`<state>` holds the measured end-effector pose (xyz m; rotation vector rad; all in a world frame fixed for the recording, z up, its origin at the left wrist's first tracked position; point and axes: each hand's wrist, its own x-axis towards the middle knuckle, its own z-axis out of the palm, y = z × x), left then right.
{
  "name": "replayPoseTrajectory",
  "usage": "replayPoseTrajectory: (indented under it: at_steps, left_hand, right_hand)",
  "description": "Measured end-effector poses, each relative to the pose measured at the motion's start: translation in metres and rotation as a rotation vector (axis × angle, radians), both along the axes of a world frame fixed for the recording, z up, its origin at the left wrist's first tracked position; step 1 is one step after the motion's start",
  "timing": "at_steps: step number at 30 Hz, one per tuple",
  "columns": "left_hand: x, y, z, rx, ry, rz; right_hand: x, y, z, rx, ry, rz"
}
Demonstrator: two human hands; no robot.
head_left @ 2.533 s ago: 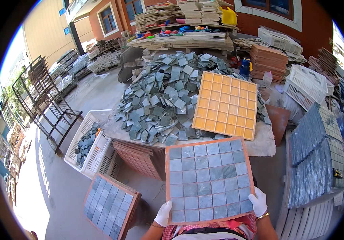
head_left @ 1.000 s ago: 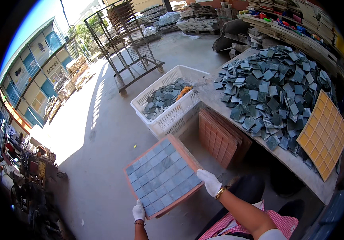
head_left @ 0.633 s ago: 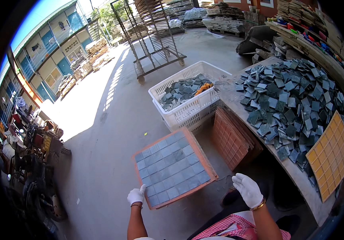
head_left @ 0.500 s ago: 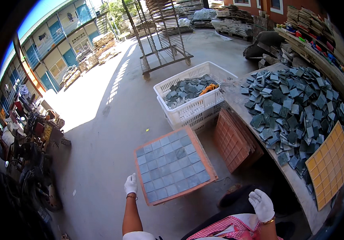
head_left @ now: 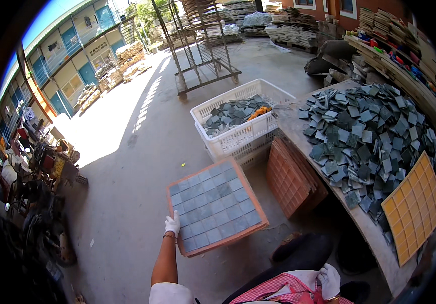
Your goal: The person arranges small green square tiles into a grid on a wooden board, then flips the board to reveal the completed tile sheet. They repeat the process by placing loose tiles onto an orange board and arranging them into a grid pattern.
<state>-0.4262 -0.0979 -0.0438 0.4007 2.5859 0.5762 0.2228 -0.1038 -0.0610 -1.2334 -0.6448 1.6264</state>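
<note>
A square reddish-brown tray (head_left: 251,229) lies tilted in front of me, filled with rows of square blue-grey stone tiles (head_left: 213,202). My left hand (head_left: 173,223), in a white glove, grips the tray's left edge, with its fingers lapping onto the rim beside the tiles. Close to my body, over the pink checked cloth (head_left: 289,288), is my gloved right hand (head_left: 329,280). Its fingers look bent, but they are partly hidden, and I cannot tell whether they hold anything. What supports the tray underneath is hidden.
To the right, a table (head_left: 367,238) carries a heap of loose stone tiles (head_left: 372,134) and a yellow grid tray (head_left: 414,209). Empty reddish trays (head_left: 291,177) lean against it. Beyond stand white crates (head_left: 238,142) and a wheeled metal rack (head_left: 208,81). Motorbikes (head_left: 41,202) line the left.
My left hand has moved right and up onto the tray's edge. My right hand has dropped back toward my body, its fingers more bent. The whole view has shifted slightly.
</note>
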Motion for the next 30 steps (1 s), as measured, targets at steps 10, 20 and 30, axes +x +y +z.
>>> replayPoseTrajectory:
  at_steps: [10,20,30]
  left_hand:
    - [0.062,0.117,0.012,-0.015,0.563,-0.550]
    - [0.065,0.074,0.010,0.174,0.625,-0.700]
    - [-0.011,0.108,0.025,0.193,0.510,-0.567]
  right_hand:
    - [-0.013,-0.013,0.049,-0.106,-0.231,0.061]
    - [-0.029,-0.012,0.083,-0.043,-0.711,0.310]
    - [-0.034,-0.008,0.083,0.054,-0.871,0.448]
